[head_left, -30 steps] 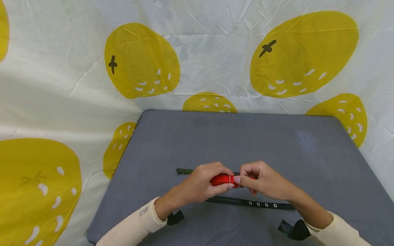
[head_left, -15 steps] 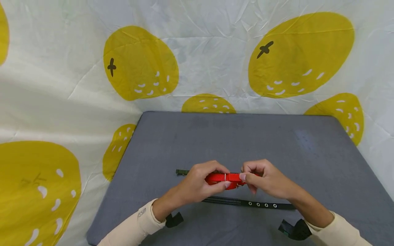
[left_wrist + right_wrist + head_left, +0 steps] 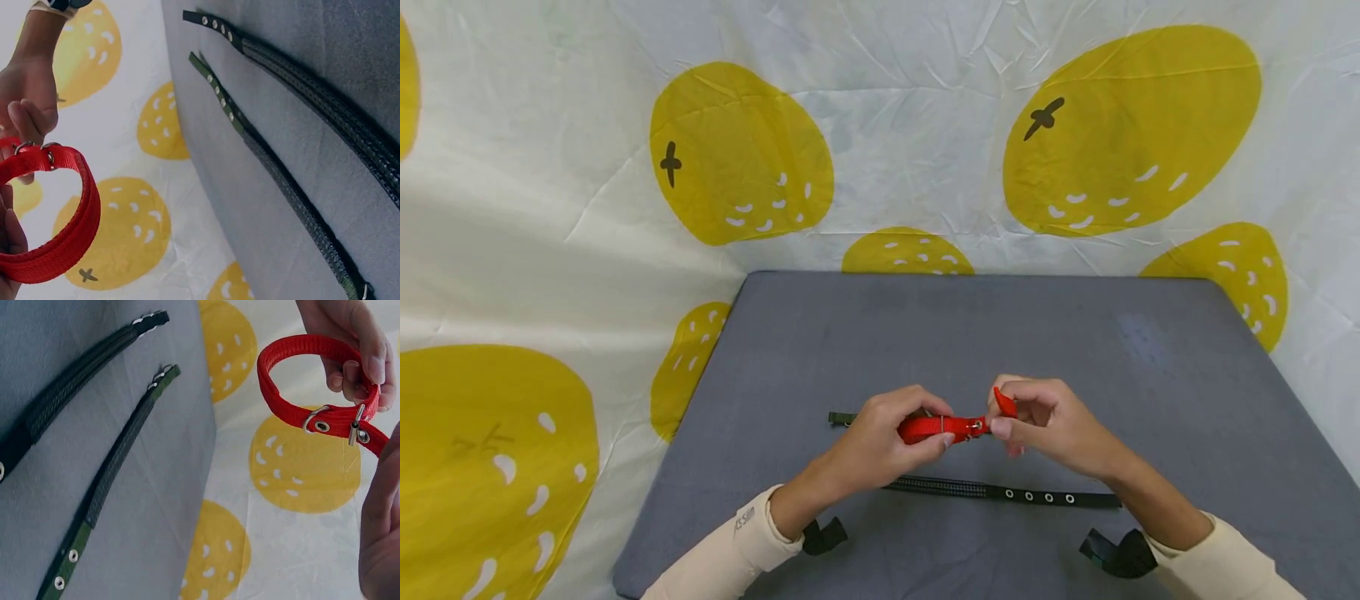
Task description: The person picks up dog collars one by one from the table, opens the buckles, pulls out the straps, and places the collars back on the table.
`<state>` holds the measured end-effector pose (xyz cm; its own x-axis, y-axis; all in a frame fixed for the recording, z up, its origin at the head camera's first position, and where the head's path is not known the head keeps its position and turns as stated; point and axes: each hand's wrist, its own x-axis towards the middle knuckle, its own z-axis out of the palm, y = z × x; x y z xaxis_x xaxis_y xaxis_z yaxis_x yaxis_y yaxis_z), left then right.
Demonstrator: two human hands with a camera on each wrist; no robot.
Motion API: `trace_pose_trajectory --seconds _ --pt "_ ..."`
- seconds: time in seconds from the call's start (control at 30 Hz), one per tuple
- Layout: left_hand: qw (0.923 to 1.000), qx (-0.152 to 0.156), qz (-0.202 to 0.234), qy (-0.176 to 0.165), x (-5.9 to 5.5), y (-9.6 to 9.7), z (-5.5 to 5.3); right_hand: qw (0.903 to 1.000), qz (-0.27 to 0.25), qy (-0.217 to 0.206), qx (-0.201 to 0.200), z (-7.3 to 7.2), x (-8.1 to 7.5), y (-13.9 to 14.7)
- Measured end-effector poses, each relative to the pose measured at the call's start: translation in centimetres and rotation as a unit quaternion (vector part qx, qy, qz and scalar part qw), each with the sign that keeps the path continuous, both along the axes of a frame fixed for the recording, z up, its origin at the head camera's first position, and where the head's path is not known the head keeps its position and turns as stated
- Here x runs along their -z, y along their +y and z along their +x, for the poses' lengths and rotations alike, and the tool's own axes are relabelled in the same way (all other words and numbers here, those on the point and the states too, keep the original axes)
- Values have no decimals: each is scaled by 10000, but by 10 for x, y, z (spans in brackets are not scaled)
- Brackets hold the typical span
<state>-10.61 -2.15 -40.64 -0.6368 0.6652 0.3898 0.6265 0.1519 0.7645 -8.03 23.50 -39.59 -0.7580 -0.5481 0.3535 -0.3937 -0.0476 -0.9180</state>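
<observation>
A red pet collar is held in the air over the table, bent into a closed loop. My left hand grips the loop's left side between thumb and fingers. At its right, my right hand pinches the strap's free end, which sticks up above the fingers. In the right wrist view the strap passes through a metal buckle, its pin at an eyelet. Beside the buckle hangs a D-ring. Part of the loop is hidden behind my left fingers.
On the grey table a black collar with eyelets lies stretched out below the hands. A green-ended collar lies farther back, mostly covered by the hands. Behind the table hangs a white cloth with yellow fruit prints.
My right hand has shifted slightly right and up, drawing the strap end out; the tip now stands above its fingers. The left hand has moved a little left with the loop.
</observation>
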Motion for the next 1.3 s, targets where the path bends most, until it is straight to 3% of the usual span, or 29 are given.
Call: trace_pose_trajectory --seconds 0.1,0.2,0.3,0.4,0.57,0.67,0.8,1.07,1.3 --pt "9999 -36 -39 115 1 0 0 9958 650 231 603 1 1 -2" --pt "9994 -81 -79 313 2 0 -2 9809 1459 -31 1286 4 1 -5" --pt "9986 -90 -241 471 3 0 -3 9698 1822 -414 1566 6 2 -8" --pt "9964 -49 -593 600 6 2 -5 9677 1811 -560 1662 8 3 -11" --pt "9850 -126 -1152 1275 12 8 -6 9671 1724 -144 1864 10 7 -13" --pt "9790 -267 -1181 1642 13 12 -6 9662 1694 175 1934 11 9 -15" --pt "9761 -482 -1042 1844 11 17 -5 9681 1479 473 1964 13 9 -18" --pt "9780 -822 -1115 1561 7 24 -3 9781 1007 715 1675 17 11 -22" --pt "9921 -485 -644 961 10 24 -4 9832 661 471 1634 17 12 -22"
